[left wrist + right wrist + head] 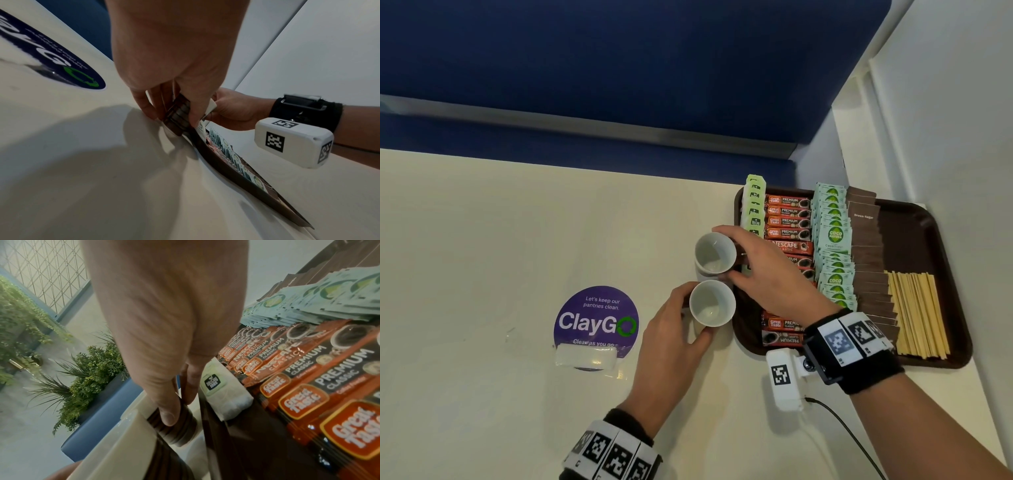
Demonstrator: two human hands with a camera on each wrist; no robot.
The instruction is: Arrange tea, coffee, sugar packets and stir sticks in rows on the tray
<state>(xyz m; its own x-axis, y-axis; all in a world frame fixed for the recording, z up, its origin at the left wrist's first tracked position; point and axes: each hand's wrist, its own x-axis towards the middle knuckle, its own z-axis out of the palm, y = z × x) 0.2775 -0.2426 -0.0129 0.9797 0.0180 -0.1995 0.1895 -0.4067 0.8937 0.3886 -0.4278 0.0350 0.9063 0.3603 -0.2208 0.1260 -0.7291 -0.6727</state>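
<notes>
A brown tray [928, 219] at the right holds rows of green tea bags [755, 205], orange coffee sachets [787, 222], pale green sugar packets [834, 236], brown sugar packets [869, 246] and wooden stir sticks [916, 308]. Two paper cups, white inside and ribbed brown outside, stand on the counter against the tray's left edge. My right hand [739, 253] grips the far cup [714, 251], whose brown side [176, 426] shows under my fingers. My left hand [688, 308] grips the near cup [712, 303], also seen as the cup [177, 116] in the left wrist view.
A round purple ClayGo sticker [595, 318] lies on the cream counter [482, 240], with a clear plastic piece [585, 356] on its near edge. A blue partition [619, 68] runs behind, a white wall [945, 102] stands right of the tray.
</notes>
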